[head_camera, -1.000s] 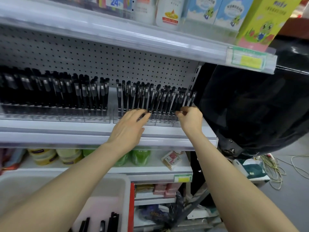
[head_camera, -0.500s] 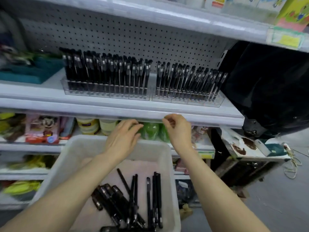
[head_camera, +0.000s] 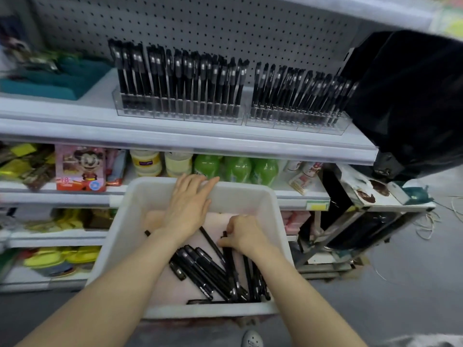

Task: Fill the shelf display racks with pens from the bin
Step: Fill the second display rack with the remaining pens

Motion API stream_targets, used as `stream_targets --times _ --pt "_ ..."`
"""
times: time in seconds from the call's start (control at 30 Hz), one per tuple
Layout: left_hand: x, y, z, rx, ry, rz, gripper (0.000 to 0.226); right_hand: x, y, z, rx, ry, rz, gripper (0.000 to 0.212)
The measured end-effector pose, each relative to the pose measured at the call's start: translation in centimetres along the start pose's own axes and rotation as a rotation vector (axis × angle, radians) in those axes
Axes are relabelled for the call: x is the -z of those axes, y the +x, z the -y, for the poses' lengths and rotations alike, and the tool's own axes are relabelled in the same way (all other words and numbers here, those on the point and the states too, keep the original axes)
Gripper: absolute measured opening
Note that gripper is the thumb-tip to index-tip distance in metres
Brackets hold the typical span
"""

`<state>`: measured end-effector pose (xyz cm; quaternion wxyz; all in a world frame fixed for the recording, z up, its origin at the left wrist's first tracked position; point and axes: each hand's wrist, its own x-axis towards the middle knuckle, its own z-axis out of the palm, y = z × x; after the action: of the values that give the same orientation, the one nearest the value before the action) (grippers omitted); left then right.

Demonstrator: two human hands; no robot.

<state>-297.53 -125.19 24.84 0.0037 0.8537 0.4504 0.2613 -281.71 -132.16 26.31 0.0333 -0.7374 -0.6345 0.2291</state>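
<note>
Teal plastic trays (head_camera: 45,83) sit at the far left of the pegboard-backed shelf (head_camera: 175,140), and a cartoon-printed packet (head_camera: 80,169) stands on the tier below. Just right of the trays, the left rack (head_camera: 180,113), a clear acrylic one, holds a dense row of upright black capped pens. Below it, in front of the shelving, is the white plastic bin (head_camera: 120,241). The left hand (head_camera: 188,209) lies over the bin with its fingers straight and close together, fingertips at the far rim, holding nothing. Loose pens (head_camera: 200,269) lie in a heap on the bin's floor, mostly toward the near right corner. Green bottles (head_camera: 238,169) stand on the lower tier behind the bin's far rim. The right hand (head_camera: 244,234) is down inside the bin, its fingers curled around the upper end of one black pen (head_camera: 228,259) in the heap. Above, the right rack (head_camera: 295,121) stands just beside the left one, its pens leaning rightward. A glossy black bag (head_camera: 413,96) is at the shelf's right end.
</note>
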Motion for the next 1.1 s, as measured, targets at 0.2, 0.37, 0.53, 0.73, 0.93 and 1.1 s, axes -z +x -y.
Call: stream_targets --times 0.2,0.37,0.53,0.73,0.93,1.1 --pt "0.2 -0.1 -0.3 0.018 -0.021 0.025 0.058 -0.3 0.5 -0.8 -0.002 0.190 -0.071 0.037" --pt "0.7 0.5 -0.3 0.045 -0.095 0.011 0.047 2.4 0.5 -0.6 0.059 0.504 -0.255 0.019" --pt "2.6 2.0 -2.3 -0.004 -0.207 -0.002 0.050 7.9 0.4 -0.5 0.092 0.978 -0.536 0.017" --pt "4.1 5.7 -4.9 0.010 -0.193 0.084 0.037 12.3 1.3 -1.8 0.076 1.098 -0.647 0.018" --pt "5.2 11.2 -6.9 -0.042 -0.049 0.038 0.028 14.0 3.4 -6.0 0.389 -0.027 -1.000 0.008" --pt "4.9 15.8 -9.6 -0.120 -0.003 0.005 0.027 16.7 4.4 -9.4 0.444 -0.031 -0.962 0.010"
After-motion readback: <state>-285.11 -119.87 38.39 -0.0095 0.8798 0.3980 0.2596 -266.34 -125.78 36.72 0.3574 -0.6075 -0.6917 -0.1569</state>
